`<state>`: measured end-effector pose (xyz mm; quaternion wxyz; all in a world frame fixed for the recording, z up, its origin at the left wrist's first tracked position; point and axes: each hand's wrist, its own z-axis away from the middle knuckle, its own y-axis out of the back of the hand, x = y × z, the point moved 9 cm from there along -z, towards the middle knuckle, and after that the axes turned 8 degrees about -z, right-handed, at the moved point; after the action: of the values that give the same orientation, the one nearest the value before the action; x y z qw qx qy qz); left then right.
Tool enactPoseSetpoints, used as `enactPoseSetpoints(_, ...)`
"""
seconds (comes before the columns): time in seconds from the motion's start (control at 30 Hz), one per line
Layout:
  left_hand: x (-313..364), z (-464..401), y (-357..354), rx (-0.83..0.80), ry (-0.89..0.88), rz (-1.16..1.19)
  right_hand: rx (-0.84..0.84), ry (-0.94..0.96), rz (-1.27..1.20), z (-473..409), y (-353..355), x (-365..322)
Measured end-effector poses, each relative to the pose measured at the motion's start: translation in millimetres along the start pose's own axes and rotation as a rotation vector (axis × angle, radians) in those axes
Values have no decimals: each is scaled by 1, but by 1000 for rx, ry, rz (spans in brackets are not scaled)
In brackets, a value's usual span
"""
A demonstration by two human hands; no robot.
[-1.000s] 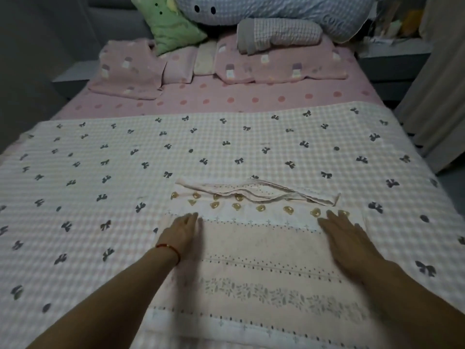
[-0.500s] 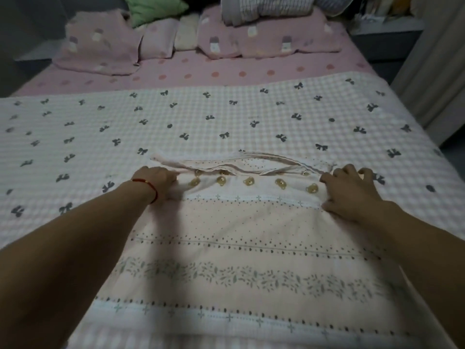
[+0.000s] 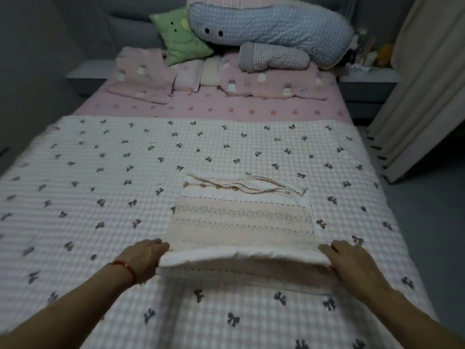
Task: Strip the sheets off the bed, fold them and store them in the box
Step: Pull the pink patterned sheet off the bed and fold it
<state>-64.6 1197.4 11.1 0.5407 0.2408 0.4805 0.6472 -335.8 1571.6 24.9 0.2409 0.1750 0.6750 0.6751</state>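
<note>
A peach patterned sheet (image 3: 241,217), folded into a small rectangle, lies on the checked bow-print cover (image 3: 100,187) in the middle of the bed. Its near end is a thick rounded fold, lifted slightly off the cover. My left hand (image 3: 143,258) grips the left corner of that fold, a red string on the wrist. My right hand (image 3: 349,260) grips the right corner. The far end shows loose layered edges with small gold motifs. No box is in view.
Pink dotted bedding (image 3: 206,109) shows beyond the cover. Pink pillows (image 3: 143,76), a green cushion (image 3: 181,36) and a long blue plush (image 3: 271,26) lie at the headboard. A nightstand (image 3: 370,81) and a beige curtain (image 3: 427,71) stand to the right.
Both hands drew back from the sheet's far edge to its near end. The sheet is now doubled over into a shorter, thicker rectangle. The view has lifted toward the headboard.
</note>
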Motion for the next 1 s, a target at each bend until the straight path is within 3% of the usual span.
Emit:
enactPoseSetpoints(0.07, 12, 39, -19, -20, -14, 15, -95, 3, -9, 36, -9, -10)
enactPoseSetpoints(0.17, 32, 102, -42, -42, 2, 27, -81, -7, -41, 91, 3, -36)
enactPoseSetpoints(0.3, 59, 172, -100, -188, 37, 21, -186, -269, -134, 165, -30, -47)
enactPoseSetpoints(0.37, 69, 198, -128, -171, 7, 32, -320, -350, -170, 201, -55, -66)
enactPoseSetpoints(0.47, 62, 212, -179, -130, 20, 96, -322, -367, -261, 235, -65, -97)
enactPoseSetpoints(0.63, 59, 252, -153, -54, 24, 182, -285, -374, -293, 263, -60, -122)
enactPoseSetpoints(0.8, 54, 271, -152, -68, -18, 338, -372, -303, -247, 280, -55, -135)
enactPoseSetpoints(0.9, 29, 271, -139, -74, 90, 392, -257, -292, -289, 277, -43, -129)
enactPoseSetpoints(1.0, -12, 259, -107, 66, 206, 597, 8, -335, -330, 267, -12, -106)
